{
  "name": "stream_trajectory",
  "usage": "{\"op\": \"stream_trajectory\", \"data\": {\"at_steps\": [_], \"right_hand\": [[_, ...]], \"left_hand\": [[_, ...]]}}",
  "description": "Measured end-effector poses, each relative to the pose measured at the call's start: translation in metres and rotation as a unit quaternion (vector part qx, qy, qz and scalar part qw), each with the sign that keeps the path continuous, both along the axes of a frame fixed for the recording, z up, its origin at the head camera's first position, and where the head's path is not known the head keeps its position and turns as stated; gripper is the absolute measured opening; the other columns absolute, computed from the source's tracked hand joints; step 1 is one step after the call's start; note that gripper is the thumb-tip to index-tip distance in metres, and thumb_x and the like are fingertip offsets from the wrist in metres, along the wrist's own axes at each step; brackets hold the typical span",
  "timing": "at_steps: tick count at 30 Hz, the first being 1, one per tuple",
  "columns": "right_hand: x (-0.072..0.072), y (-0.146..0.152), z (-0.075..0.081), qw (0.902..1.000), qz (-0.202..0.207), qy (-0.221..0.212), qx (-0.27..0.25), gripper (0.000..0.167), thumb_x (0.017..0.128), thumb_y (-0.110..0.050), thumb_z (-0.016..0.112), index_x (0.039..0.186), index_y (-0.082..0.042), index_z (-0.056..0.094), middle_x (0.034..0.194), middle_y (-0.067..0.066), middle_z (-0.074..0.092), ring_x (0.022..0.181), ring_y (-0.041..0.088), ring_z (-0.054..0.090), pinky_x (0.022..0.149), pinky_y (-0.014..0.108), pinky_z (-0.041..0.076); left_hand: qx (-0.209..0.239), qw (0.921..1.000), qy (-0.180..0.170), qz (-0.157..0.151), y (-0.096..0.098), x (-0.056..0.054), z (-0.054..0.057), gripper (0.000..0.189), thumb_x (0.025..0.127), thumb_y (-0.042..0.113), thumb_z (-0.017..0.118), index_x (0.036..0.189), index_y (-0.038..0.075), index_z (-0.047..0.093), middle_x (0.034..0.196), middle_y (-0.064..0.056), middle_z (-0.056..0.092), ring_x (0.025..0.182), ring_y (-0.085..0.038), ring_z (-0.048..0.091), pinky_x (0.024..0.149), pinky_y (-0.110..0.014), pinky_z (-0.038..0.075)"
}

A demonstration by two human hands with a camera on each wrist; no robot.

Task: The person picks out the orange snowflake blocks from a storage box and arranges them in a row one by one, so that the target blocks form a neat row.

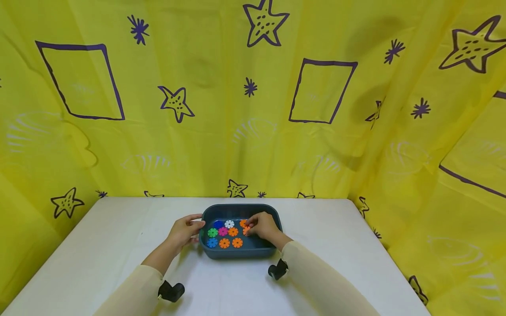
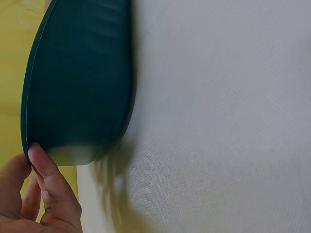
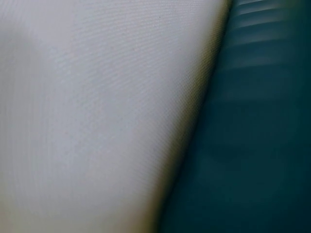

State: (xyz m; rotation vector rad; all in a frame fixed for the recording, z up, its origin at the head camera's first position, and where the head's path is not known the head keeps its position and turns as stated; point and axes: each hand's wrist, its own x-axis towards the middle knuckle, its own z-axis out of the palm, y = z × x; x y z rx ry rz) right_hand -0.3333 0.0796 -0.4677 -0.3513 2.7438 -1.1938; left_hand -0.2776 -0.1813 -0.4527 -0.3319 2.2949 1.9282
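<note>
A dark teal plastic tray (image 1: 245,253) stands on the white table, with several small notched plastic discs lying flat inside in rough rows. Among them are a green disc (image 1: 212,232), a pink disc (image 1: 223,231), a white disc (image 1: 229,224) and an orange disc (image 1: 224,243). At the tray's left end my left hand (image 1: 185,230) pinches the rim between thumb and fingers; the left wrist view shows this grip (image 2: 48,189) up close. My right hand (image 1: 264,226) reaches inside on the right, its curled fingertips pinching an orange disc (image 1: 247,231), which they partly hide.
The white table (image 1: 130,232) surrounds the tray. A yellow curtain (image 1: 213,145) with dark star drawings hangs behind and at both sides. In the right wrist view only the tabletop and the tray's outer wall (image 3: 252,136) show, blurred.
</note>
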Motion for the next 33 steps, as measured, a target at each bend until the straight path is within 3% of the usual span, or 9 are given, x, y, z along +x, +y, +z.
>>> {"op": "stream_trajectory", "data": {"at_steps": [20, 33], "right_hand": [[-0.006, 0.002, 0.006, 0.9986, 0.036, -0.036, 0.012, 0.017, 0.077, -0.003, 0.081, 0.094, -0.003, 0.077, 0.083, 0.004, 0.070, 0.073, 0.013, 0.057, 0.071, 0.025, 0.054], [-0.008, 0.004, 0.011, 0.9970, 0.041, -0.066, 0.003, 0.013, 0.082, 0.000, 0.077, 0.094, -0.001, 0.076, 0.076, 0.004, 0.070, 0.062, 0.009, 0.057, 0.061, 0.022, 0.052]], "left_hand": [[0.004, 1.0000, -0.006, 0.005, 0.001, 0.000, 0.000, 0.046, 0.096, 0.016, 0.064, 0.138, 0.001, 0.052, 0.110, -0.016, 0.062, 0.092, -0.021, 0.067, 0.063, -0.026, 0.056], [-0.005, 0.9999, -0.013, 0.008, 0.002, -0.001, 0.001, 0.045, 0.097, 0.016, 0.063, 0.138, 0.003, 0.052, 0.114, -0.020, 0.060, 0.089, -0.020, 0.065, 0.063, -0.025, 0.055]]}}
